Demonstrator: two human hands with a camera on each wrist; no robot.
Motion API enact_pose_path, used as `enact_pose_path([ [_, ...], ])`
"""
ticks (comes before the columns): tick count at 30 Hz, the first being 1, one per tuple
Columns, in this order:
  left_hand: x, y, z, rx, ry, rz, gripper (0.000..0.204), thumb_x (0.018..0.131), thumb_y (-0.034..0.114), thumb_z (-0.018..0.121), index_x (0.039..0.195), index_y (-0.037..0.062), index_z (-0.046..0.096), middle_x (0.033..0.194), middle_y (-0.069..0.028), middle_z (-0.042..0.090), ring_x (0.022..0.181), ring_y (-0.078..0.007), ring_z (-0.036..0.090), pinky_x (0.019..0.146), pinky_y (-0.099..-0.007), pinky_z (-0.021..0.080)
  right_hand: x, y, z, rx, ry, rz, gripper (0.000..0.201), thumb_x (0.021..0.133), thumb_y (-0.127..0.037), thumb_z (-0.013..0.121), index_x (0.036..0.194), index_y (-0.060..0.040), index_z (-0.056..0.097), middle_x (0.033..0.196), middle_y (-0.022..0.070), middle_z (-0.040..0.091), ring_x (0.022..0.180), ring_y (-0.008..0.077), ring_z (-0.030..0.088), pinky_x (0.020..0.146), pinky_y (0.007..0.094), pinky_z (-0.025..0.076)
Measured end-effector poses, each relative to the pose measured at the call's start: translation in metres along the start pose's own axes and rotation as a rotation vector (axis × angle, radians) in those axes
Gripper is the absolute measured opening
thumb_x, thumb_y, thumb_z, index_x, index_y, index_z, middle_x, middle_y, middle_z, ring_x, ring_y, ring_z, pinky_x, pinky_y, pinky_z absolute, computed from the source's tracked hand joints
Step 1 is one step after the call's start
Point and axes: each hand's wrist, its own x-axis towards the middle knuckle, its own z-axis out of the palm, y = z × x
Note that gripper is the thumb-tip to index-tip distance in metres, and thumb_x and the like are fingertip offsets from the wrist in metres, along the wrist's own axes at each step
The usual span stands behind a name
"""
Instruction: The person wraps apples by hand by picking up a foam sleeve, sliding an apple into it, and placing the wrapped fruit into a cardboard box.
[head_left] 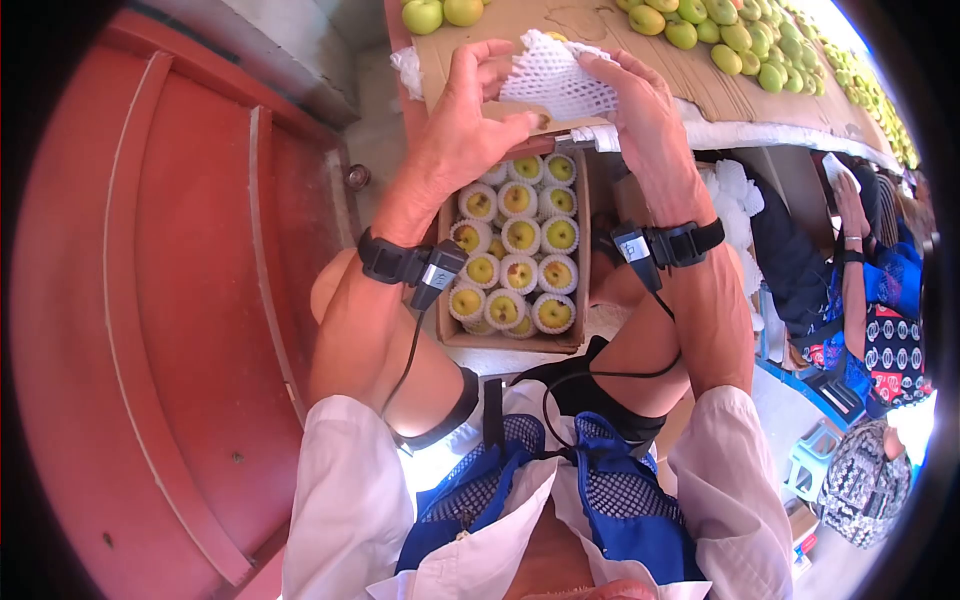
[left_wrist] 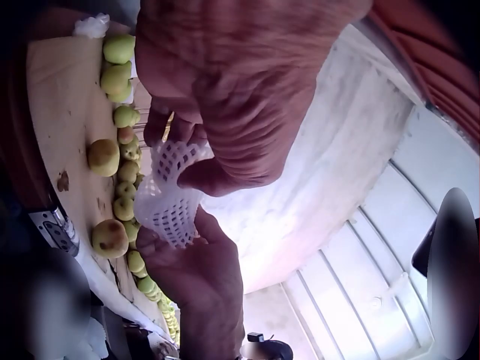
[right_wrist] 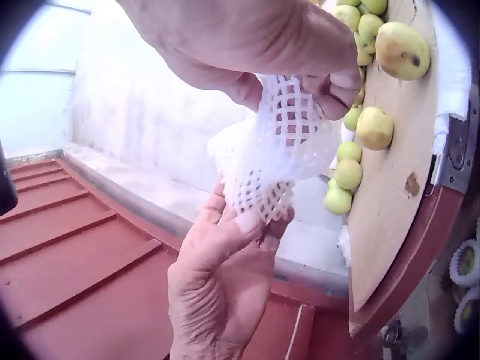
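Note:
A white foam fruit net (head_left: 560, 82) is stretched between both hands, above the near edge of the cardboard-covered table. My right hand (head_left: 645, 105) pinches its right side, thumb on top. At the other end my left hand (head_left: 465, 120) holds the edge, its thumb (left_wrist: 210, 178) against the mesh in the left wrist view. The net (right_wrist: 289, 139) looks flattened and see-through in the right wrist view. Below the hands, between the knees, a cardboard box (head_left: 512, 342) holds rows of yellow-green apples (head_left: 520, 235), each in a white foam net.
Loose green apples (head_left: 735, 38) are heaped on the table's cardboard (head_left: 560, 20), and two more apples (head_left: 440, 12) lie at its far left. A red panelled door (head_left: 200, 300) stands on the left. White foam nets (head_left: 735, 190) bunch right of the box. Another person's arm (head_left: 853, 270) shows at far right.

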Motion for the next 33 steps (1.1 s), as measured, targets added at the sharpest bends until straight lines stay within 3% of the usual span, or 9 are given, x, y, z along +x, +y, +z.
enact_pose_path([
  [6,0.006,0.016,-0.005,-0.127,-0.014,-0.217,0.043,0.093,0.026,0.075,0.124,0.0003,0.058,0.116,-0.011,0.067,0.11,-0.0158,0.061,0.098,-0.0299,0.047,-0.005,0.013,0.014,-0.134,-0.066,-0.085,0.029,0.095,-0.023,0.067,0.114,-0.0008,0.07,0.101,0.0057,0.071,0.093,0.0131,0.063,0.082,0.0287,0.048],
  [9,0.012,-0.003,-0.014,-0.146,0.122,-0.247,0.03,0.093,0.02,0.075,0.114,0.0017,0.062,0.108,-0.008,0.068,0.104,-0.0131,0.062,0.094,-0.0278,0.047,-0.007,0.011,0.02,-0.114,-0.055,-0.111,0.028,0.093,-0.02,0.067,0.112,0.0001,0.07,0.101,0.0055,0.071,0.093,0.0125,0.062,0.082,0.0278,0.047],
  [12,0.011,-0.005,-0.015,-0.316,0.176,-0.185,0.024,0.092,0.01,0.073,0.111,0.003,0.061,0.108,-0.0075,0.068,0.102,-0.0127,0.062,0.093,-0.0273,0.049,-0.009,0.011,0.017,0.026,-0.071,0.087,0.027,0.095,-0.016,0.066,0.118,-0.0021,0.069,0.106,0.0006,0.071,0.098,0.0098,0.061,0.087,0.0263,0.044],
  [15,0.012,-0.011,-0.016,-0.326,0.178,-0.1,0.024,0.091,0.002,0.071,0.111,0.0036,0.058,0.109,-0.0079,0.068,0.101,-0.0128,0.064,0.092,-0.0273,0.051,-0.009,0.014,0.014,-0.084,-0.11,0.201,0.032,0.095,-0.019,0.066,0.122,-0.002,0.067,0.112,0.001,0.069,0.102,0.0102,0.059,0.088,0.0265,0.043],
  [18,0.011,-0.01,-0.017,-0.213,0.186,-0.051,0.026,0.091,-0.003,0.067,0.114,0.0021,0.056,0.109,-0.0089,0.068,0.101,-0.0133,0.065,0.091,-0.028,0.053,-0.013,0.005,0.018,-0.092,-0.168,0.164,0.04,0.093,-0.026,0.068,0.126,-0.0033,0.065,0.116,0.0035,0.068,0.103,0.0124,0.058,0.089,0.0272,0.041],
  [21,0.012,-0.013,-0.019,-0.068,0.223,-0.037,0.029,0.09,-0.006,0.066,0.116,0.0016,0.056,0.109,-0.0091,0.068,0.103,-0.0137,0.065,0.091,-0.0278,0.052,-0.019,-0.007,0.026,-0.249,-0.005,0.003,0.057,0.088,-0.034,0.072,0.13,0.0035,0.06,0.122,0.0134,0.065,0.109,0.0196,0.061,0.09,0.0309,0.048],
  [27,0.006,0.002,-0.013,0.069,0.15,0.001,0.038,0.089,-0.007,0.065,0.124,0.0036,0.055,0.111,-0.0092,0.07,0.105,-0.0143,0.066,0.092,-0.0282,0.051,-0.017,-0.009,0.025,-0.658,-0.18,-0.151,0.061,0.088,-0.036,0.073,0.131,0.0043,0.059,0.118,0.0204,0.066,0.107,0.0241,0.066,0.086,0.0365,0.053],
  [30,0.005,-0.002,-0.016,0.093,0.141,0.024,0.038,0.089,-0.006,0.067,0.124,0.0032,0.055,0.114,-0.01,0.069,0.107,-0.0144,0.065,0.093,-0.0283,0.051,-0.016,-0.011,0.021,-0.578,-0.282,0.026,0.056,0.088,-0.034,0.074,0.127,0.0048,0.062,0.109,0.0168,0.069,0.102,0.0223,0.067,0.082,0.0373,0.055],
  [33,0.006,-0.002,-0.015,0.046,0.202,0.111,0.044,0.087,-0.001,0.072,0.128,0.001,0.053,0.12,-0.0102,0.068,0.113,-0.0137,0.062,0.097,-0.0301,0.049,-0.018,-0.005,0.022,-0.469,-0.206,0.009,0.048,0.087,-0.03,0.074,0.119,0.0045,0.065,0.103,0.0131,0.071,0.098,0.0171,0.065,0.081,0.0336,0.053],
])
